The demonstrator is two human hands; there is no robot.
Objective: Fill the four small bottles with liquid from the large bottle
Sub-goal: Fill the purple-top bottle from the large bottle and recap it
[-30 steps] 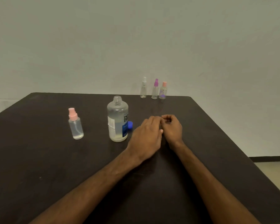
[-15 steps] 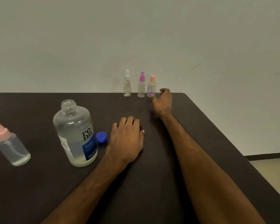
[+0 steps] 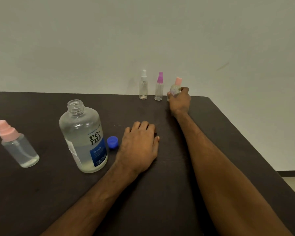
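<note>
The large clear bottle (image 3: 83, 137) with a blue label stands uncapped left of centre, partly full of liquid. Its blue cap (image 3: 112, 142) lies just to its right. My left hand (image 3: 139, 146) rests flat on the dark table (image 3: 220, 133) beside the cap. At the far edge my right hand (image 3: 180, 101) grips a small bottle with a pink cap (image 3: 176, 86). Two more small bottles stand to its left, one with a purple cap (image 3: 159, 87) and one with a white cap (image 3: 143, 86). A small pink-capped spray bottle (image 3: 15, 143) holding liquid stands at the far left.
A plain pale wall rises right behind the table's far edge. The table's right edge runs diagonally, with floor and a dark skirting (image 3: 291, 173) beyond it.
My hands parted from the middle of the table. The right arm stretched to the far edge and its fingers closed round the pink-capped small bottle. My view moved closer and shifted right.
</note>
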